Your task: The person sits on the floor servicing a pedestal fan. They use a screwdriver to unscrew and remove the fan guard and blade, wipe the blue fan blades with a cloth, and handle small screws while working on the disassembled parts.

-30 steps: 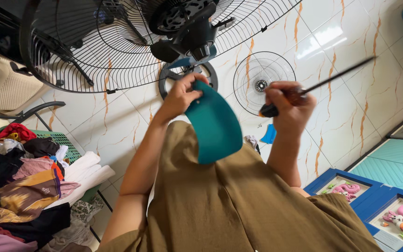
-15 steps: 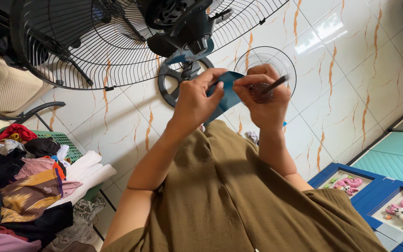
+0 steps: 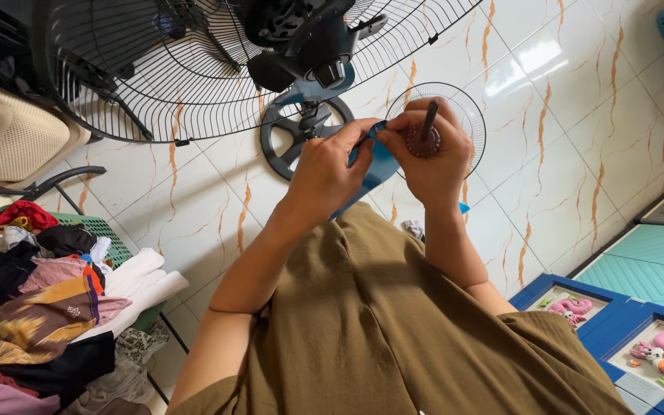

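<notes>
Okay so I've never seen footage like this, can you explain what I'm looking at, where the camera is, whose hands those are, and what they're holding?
The camera sits on a person's head and looks down past their olive-brown clothing at a glossy white tiled floor. Both bare hands are their own. The left hand grips a teal plastic fan blade; the right hand holds a dark rod-shaped tool against the blade's hub. Just beyond stands a black wire-caged fan, its round base on the floor. A heap of mixed clothes lies at the left, and blue trays holding pink moulded figures sit at the lower right.
</notes>
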Available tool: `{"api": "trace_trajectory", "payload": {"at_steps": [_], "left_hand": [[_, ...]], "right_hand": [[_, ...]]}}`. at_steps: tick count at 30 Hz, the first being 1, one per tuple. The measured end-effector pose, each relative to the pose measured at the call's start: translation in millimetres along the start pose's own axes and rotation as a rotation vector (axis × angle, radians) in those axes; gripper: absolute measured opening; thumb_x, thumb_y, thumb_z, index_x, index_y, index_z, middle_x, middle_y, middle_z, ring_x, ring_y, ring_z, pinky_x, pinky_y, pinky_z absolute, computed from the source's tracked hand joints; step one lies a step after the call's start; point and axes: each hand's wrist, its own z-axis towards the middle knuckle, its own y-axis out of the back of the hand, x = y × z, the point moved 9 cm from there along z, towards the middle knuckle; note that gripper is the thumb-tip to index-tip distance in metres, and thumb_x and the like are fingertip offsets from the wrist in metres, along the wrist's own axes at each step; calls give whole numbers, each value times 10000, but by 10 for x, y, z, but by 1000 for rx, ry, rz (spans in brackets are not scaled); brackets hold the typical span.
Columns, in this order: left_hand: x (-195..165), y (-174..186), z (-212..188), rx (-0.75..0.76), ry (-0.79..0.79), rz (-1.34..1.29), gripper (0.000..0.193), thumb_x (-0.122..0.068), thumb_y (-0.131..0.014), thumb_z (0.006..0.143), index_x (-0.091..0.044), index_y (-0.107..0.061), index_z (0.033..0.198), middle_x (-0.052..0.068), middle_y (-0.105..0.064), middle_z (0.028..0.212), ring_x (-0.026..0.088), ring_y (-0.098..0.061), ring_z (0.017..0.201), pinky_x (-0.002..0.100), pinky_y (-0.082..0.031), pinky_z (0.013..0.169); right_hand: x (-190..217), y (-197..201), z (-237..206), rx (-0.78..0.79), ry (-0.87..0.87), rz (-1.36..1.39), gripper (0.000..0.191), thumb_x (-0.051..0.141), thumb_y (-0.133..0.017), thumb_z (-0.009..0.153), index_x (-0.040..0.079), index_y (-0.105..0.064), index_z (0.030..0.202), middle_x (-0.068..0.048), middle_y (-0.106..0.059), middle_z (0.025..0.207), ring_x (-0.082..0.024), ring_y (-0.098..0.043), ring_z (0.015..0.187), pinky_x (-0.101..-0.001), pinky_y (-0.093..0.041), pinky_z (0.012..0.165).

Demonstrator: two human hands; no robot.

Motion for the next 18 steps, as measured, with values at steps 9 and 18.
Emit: {"api": "trace_trajectory", "payload": {"at_steps": [9,18], "left_hand": [[-53,3,19,15,13,-54,352,-81,-588,1018,-113,-415,1322,171,-775,1091,372,-744,895,425,-585,711],[478,600,160,-512,-222,-364,180,-2,-590,1109,-56,-606,1280,104,-727,1141,170,-772,986,297,-650,891]], "right_hand": [[234,-71,151,135,261,-150,260,-65,-872,813,32,-717,999,-81,-735,1000,-202,-669,928,-310,-545,798],[102,7,467,278,274,2,250,-78,-800,842,62,-712,1029,-59,-750,1051,-192,-751,967,-291,-597,837]]}}
